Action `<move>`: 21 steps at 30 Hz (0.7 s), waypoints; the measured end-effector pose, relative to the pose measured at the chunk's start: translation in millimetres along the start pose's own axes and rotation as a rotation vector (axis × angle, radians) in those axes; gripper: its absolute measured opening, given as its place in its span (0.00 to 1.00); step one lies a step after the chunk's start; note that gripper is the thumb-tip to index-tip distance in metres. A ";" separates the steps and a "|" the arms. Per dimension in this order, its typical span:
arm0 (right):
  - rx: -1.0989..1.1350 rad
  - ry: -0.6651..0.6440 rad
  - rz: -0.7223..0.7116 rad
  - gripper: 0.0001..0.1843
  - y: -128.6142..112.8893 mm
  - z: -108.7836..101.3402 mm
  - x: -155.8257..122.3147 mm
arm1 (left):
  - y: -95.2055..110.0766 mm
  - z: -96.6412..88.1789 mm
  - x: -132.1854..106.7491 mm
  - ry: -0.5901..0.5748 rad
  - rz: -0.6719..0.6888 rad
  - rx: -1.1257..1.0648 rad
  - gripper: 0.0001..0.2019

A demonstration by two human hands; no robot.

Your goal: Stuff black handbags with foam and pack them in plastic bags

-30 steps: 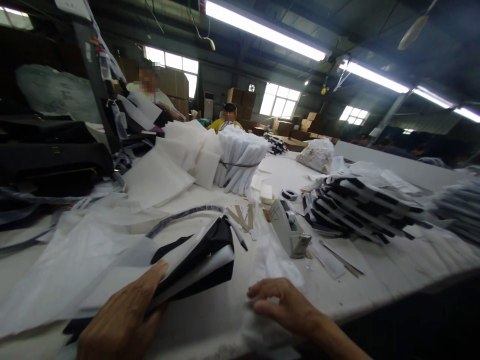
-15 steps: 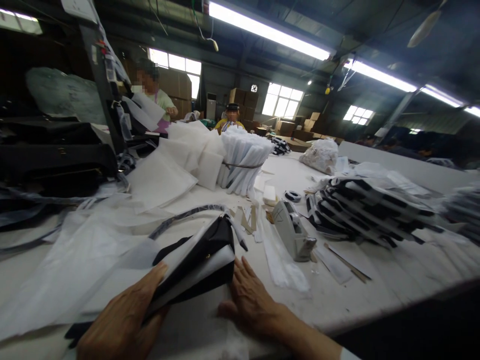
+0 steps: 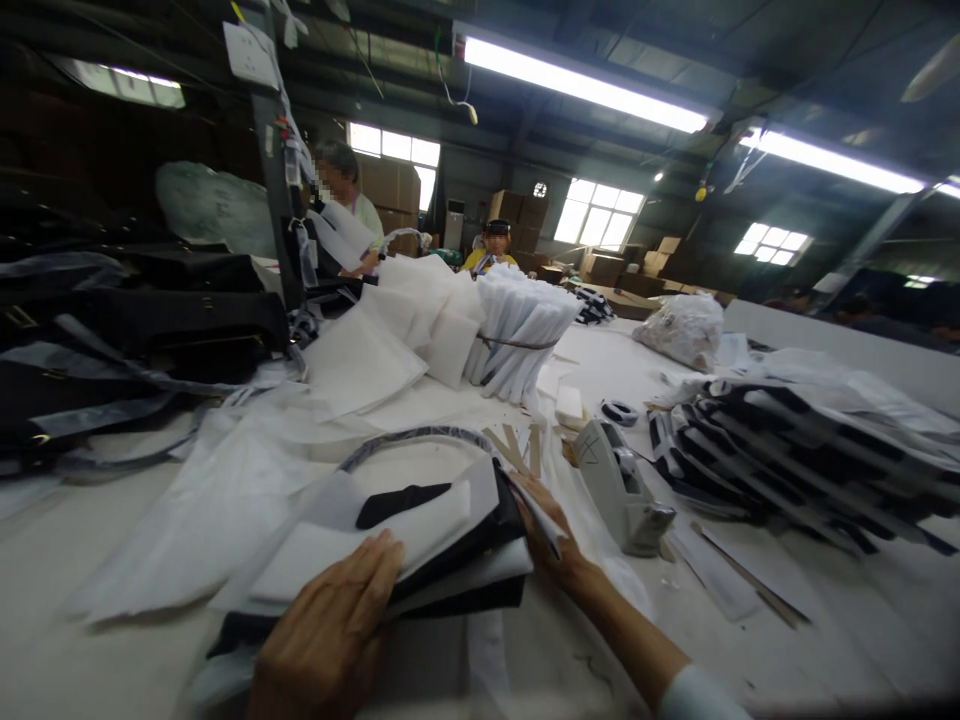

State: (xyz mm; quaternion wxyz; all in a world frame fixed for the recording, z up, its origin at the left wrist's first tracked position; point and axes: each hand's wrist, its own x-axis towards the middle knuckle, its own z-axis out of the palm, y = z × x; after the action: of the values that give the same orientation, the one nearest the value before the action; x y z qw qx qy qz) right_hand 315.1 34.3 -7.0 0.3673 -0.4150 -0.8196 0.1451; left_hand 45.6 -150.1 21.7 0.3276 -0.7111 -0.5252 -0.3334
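Note:
A black bag (image 3: 457,555) wrapped in white foam sheet lies on the white table (image 3: 90,560) in front of me. My left hand (image 3: 334,630) presses flat on the foam sheet (image 3: 352,550) covering the bag's near left side, fingers stretched out. My right hand (image 3: 551,545) is at the bag's right end, fingers against a white slip there; whether they grip it is unclear. The bag's wrapped strap (image 3: 412,438) curves behind it.
A grey tape dispenser (image 3: 619,490) stands just right of my right hand. Stacks of wrapped black items (image 3: 795,450) fill the right, black bags (image 3: 127,320) the left. Foam sheets (image 3: 360,355) and a bundle of white strips (image 3: 521,335) lie beyond. Two people work at the far end.
My right hand has moved from the table edge up to the bag's right end. The bag now lies flatter under the foam sheet. The view has shifted left.

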 end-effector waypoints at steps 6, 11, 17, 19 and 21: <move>0.107 0.136 0.280 0.20 21.0 -54.0 12.1 | 21.7 15.8 5.1 -0.023 -0.008 -0.034 0.20; 0.229 0.182 0.282 0.21 1.6 -76.9 34.7 | 37.7 32.9 6.4 -0.037 0.030 -0.023 0.19; 0.040 -0.188 0.179 0.18 -39.5 -49.3 73.7 | 48.6 42.8 -4.7 -0.057 0.061 -0.014 0.17; -0.040 -0.314 0.201 0.14 -46.2 -32.4 87.3 | 49.4 43.2 -7.4 -0.061 0.065 -0.011 0.18; -0.115 -0.413 0.248 0.09 -49.2 -15.1 100.6 | 49.9 43.4 -8.7 -0.055 0.051 -0.011 0.18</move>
State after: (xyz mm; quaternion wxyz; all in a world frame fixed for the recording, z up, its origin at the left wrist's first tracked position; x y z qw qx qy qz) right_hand 258.9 82.2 78.6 0.1471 -0.4941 -0.8272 0.2236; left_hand 97.5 -130.9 -15.6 0.3176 -0.7350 -0.5138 -0.3081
